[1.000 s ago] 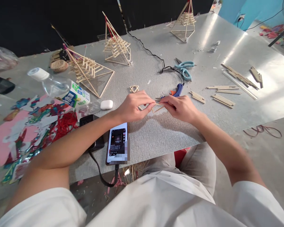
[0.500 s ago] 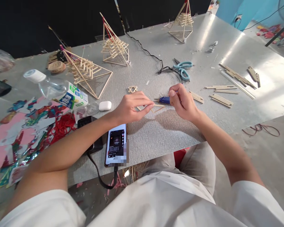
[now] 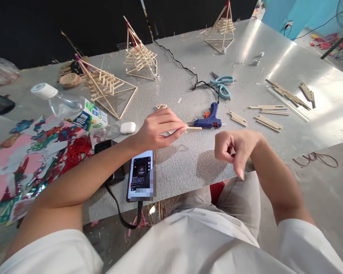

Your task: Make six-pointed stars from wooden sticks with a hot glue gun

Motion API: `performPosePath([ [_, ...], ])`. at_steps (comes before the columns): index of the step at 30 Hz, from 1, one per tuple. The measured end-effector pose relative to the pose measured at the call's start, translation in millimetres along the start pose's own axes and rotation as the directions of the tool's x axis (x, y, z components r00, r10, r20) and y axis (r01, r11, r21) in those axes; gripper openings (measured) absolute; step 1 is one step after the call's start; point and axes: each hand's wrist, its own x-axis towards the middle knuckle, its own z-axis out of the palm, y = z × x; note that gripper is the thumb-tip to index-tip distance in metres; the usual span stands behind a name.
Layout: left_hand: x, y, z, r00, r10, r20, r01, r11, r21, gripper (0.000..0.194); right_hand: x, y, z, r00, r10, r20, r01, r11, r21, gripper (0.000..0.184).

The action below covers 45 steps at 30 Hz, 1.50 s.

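- Bare tabletop [image 3: 183, 167] leaves room between the left hand [image 3: 164, 128] and right hand [image 3: 240, 144].
- Just beyond the held stick piece [image 3: 194, 129], the glue gun [image 3: 208, 121] blocks the way forward.
- Between the middle stick frame [image 3: 140, 59] and scissors [image 3: 217, 81], a gap opens, crossed by a black cord [image 3: 185, 67].
- Phone [image 3: 140, 173] and bottle [image 3: 80, 110] crowd the left side.

Sticks [image 3: 194, 129] — smooth, matt wood

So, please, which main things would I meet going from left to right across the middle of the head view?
Clear plastic bottle with white cap, small white rounded case, person's left hand, blue plastic glue gun, short pale wooden sticks.
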Motion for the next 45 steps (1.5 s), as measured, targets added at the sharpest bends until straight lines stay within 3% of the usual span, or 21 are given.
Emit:
performPosePath([
  [2, -0.3, -0.3, 0.0, 1.0, 0.004, 0.005, -0.004, 1.0, 0.011, 0.008, -2.4, -4.2, -0.2, 0.995, 0.053, 0.088, -0.053, 0.999, -0.002, 0.058],
  [5, -0.2, 0.6, 1.8, 1.0, 0.011, -0.014, -0.011, 1.0, -0.006, 0.008, -4.9, -8.1, 0.5, 0.99, 0.111, 0.086, -0.107, 0.993, -0.055, 0.061],
  [8, -0.2, 2.8, 4.4, 0.998, -0.042, -0.052, 0.038, 0.995, -0.089, 0.009, -4.6, -4.8, 0.6, 0.982, 0.101, -0.161, -0.115, 0.99, -0.08, 0.052],
  [10, -0.1, 4.3, 5.0, 0.99, -0.133, -0.05, 0.123, 0.978, -0.169, 0.009, -1.6, 0.8, -0.4, 0.893, 0.038, -0.449, -0.087, 0.992, -0.089, 0.067],
  [12, 0.4, 5.8, 4.2, 0.971, -0.241, -0.014, 0.23, 0.942, -0.245, 0.012, 3.4, 7.1, -1.8, 0.742, -0.021, -0.67, -0.052, 0.995, -0.089, 0.072],
  [14, 1.4, 7.0, 2.6, 0.939, -0.341, 0.039, 0.336, 0.893, -0.298, 0.019, 9.3, 12.3, -2.8, 0.636, -0.056, -0.769, -0.008, 0.997, -0.08, 0.064],
  [15, 1.8, 7.5, 1.9, 0.923, -0.381, 0.062, 0.38, 0.869, -0.316, 0.022, 12.3, 14.2, -2.9, 0.616, -0.063, -0.785, 0.005, 0.997, -0.076, 0.058],
  [23, -0.2, 6.9, 4.5, 0.796, -0.571, 0.203, 0.601, 0.698, -0.39, 0.025, 26.9, 27.0, -1.0, 0.592, -0.129, -0.796, 0.021, 0.989, -0.145, 0.055],
  [28, 3.4, 8.8, 6.5, 0.673, -0.652, 0.349, 0.709, 0.435, -0.555, 0.04, 27.3, 31.9, -4.4, 0.55, -0.098, -0.83, 0.012, 0.994, -0.109, 0.057],
  [31, 4.0, 8.3, 6.1, 0.639, -0.673, 0.372, 0.716, 0.344, -0.607, 0.048, 27.0, 29.1, -4.4, 0.523, -0.063, -0.85, -0.004, 0.997, -0.076, 0.06],
  [37, 5.1, 11.1, 3.4, 0.665, -0.664, 0.343, 0.707, 0.411, -0.575, 0.033, 27.4, 25.2, -2.9, 0.505, -0.041, -0.862, -0.01, 0.999, -0.053, 0.066],
  [42, 7.6, 13.3, 6.0, 0.666, -0.691, 0.28, 0.719, 0.496, -0.487, 0.024, 26.8, 24.7, -2.8, 0.445, -0.046, -0.894, 0.016, 0.999, -0.044, 0.063],
  [45, 5.7, 10.1, 10.2, 0.653, -0.723, 0.224, 0.711, 0.485, -0.509, 0.023, 26.4, 23.1, -2.7, 0.478, -0.051, -0.877, 0.026, 0.999, -0.044, 0.06],
])
